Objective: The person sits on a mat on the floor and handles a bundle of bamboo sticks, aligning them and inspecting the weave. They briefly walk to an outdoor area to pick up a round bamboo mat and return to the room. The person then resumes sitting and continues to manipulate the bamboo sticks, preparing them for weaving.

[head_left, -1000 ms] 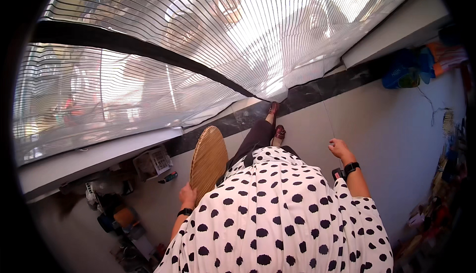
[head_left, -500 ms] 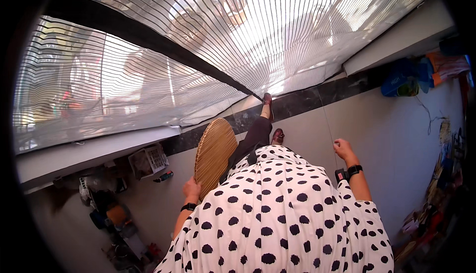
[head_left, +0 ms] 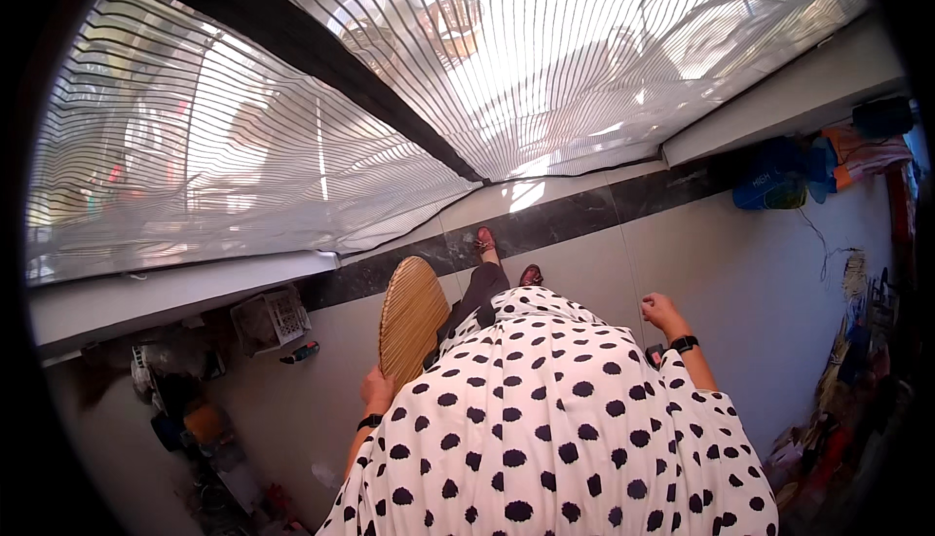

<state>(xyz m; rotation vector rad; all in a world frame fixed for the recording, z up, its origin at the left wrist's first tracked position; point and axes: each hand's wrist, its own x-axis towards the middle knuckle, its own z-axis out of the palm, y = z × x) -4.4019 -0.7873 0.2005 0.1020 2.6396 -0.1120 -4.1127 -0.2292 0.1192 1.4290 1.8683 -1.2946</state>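
At my left side hangs a tan, ribbed woven piece with a rounded edge (head_left: 413,317), perhaps a flat basket or tray seen at a slant. My left hand (head_left: 377,387) grips its lower left edge, the fingers partly hidden behind it. Out to the right, my right hand (head_left: 665,313) hangs in the air with loosely curled fingers and nothing visible in them. A dark band (head_left: 685,343) circles that wrist, and a small black and red device (head_left: 655,353) shows beside it, partly behind my sleeve.
Ahead hangs a striped, see-through curtain (head_left: 545,78) with a dark central strip (head_left: 321,59). A dark stone threshold (head_left: 536,229) crosses the tiled floor (head_left: 575,268). On the left are a white crate (head_left: 282,317) and a power tool (head_left: 300,352); a blue bag (head_left: 769,181) lies at right.
The view has shifted, and the curtain's dark strip sits further left of my feet. My feet have changed stance. The woven piece stays in my left hand; my right hand remains free.
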